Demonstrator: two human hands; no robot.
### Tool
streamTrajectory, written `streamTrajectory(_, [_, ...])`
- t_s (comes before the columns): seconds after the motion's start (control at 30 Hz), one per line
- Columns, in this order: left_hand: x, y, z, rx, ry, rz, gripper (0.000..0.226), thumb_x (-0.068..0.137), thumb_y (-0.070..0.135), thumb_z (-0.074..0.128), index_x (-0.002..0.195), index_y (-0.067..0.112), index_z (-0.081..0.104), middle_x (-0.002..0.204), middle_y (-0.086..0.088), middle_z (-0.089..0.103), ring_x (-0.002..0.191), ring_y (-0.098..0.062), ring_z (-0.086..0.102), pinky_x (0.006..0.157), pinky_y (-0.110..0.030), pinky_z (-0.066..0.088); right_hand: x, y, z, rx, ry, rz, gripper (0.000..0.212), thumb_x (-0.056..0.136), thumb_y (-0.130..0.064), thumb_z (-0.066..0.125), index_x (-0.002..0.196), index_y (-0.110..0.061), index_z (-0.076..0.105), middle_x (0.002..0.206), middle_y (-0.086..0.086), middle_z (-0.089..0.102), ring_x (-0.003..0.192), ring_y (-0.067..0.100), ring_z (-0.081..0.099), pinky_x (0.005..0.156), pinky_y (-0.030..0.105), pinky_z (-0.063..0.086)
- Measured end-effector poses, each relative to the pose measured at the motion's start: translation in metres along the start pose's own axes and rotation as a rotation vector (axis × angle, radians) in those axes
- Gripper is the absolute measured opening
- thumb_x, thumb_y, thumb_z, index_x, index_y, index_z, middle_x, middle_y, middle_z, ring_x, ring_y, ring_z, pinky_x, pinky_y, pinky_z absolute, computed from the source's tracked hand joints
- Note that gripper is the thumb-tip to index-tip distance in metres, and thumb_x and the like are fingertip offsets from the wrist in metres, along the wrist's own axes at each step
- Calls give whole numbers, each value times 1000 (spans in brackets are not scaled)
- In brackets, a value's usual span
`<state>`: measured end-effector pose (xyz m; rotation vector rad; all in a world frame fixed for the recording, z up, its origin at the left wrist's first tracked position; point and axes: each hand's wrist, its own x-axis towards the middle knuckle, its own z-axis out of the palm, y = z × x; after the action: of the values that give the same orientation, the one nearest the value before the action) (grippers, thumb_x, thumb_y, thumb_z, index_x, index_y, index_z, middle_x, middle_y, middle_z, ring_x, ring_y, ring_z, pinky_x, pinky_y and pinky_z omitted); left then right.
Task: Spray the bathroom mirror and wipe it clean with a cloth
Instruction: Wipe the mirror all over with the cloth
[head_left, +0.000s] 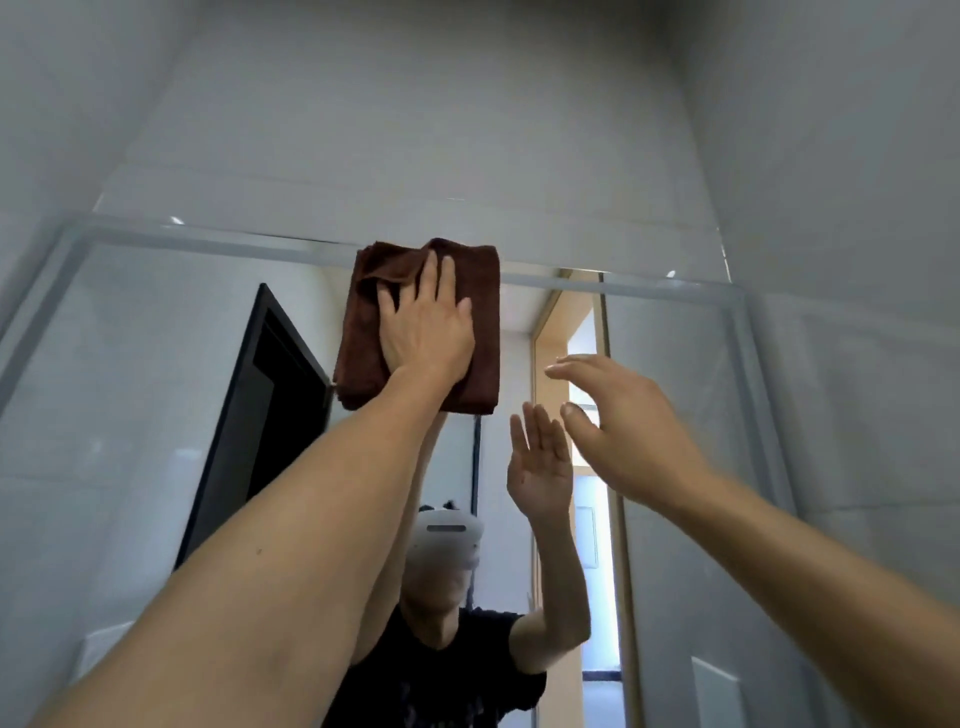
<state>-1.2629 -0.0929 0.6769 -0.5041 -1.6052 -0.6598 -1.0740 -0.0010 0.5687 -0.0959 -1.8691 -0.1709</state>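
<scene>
Mirror (130, 415) w/ cloth (478, 322), tiled bathrm

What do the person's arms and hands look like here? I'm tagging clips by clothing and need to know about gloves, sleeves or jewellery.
Both hands are bare: no gloves on the left hand or the right hand, and no rings, watch or bracelets visible. The forearms are uncovered with no sleeve in direct view. The mirror reflection shows a short-sleeved black T-shirt.
</scene>
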Motion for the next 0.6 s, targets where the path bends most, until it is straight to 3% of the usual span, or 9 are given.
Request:
streamTrajectory(0.1, [14, 33, 7, -24, -3, -81, 64, 102, 48, 22, 159, 19, 11, 167, 0, 10, 148, -26, 23, 121, -52, 8, -16, 21, -13, -45, -20, 32, 41, 99, -24, 50, 140, -29, 53, 150, -11, 46, 136, 12, 45, 110, 31, 37])
streamTrajectory(0.2, [14, 78, 13, -39, -19, -11, 68, 101, 53, 19, 159, 18, 9, 167, -3, 10, 150, -26, 18, 122, -52, 7, -30, 46, -24, -95, -23, 98, 42, 100, -24, 50, 142, -29, 50, 151, -10, 45, 137, 11, 43, 112, 31, 36])
streamTrajectory(0.43, [-55, 177, 31, -34, -110, 431, 74, 98, 61, 21, 159, 22, 10, 166, -1, 14, 151, -25, 16, 122, -51, 3, -58, 82, -45, -140, 54, 247, 39, 98, -18, 51, 137, -23, 56, 141, -6, 54, 126, 12, 52, 97, 24, 40])
streamTrajectory(0.5, [-79, 185, 35, -19, -160, 615, 72, 98, 63, 19, 159, 25, 10, 166, 1, 15, 151, -24, 19, 122, -50, 4, -63, 87, -48, -144, 65, 281, 36, 96, -16, 52, 131, -24, 59, 135, -6, 57, 119, 12, 55, 86, 19, 36])
streamTrajectory(0.6, [-83, 183, 40, 35, -144, 860, 71, 97, 67, 17, 158, 31, 13, 165, 5, 17, 151, -20, 18, 123, -48, 6, -66, 92, -55, -146, 49, 313, 32, 95, -13, 50, 123, -21, 64, 126, -4, 60, 112, 14, 58, 82, 20, 38])
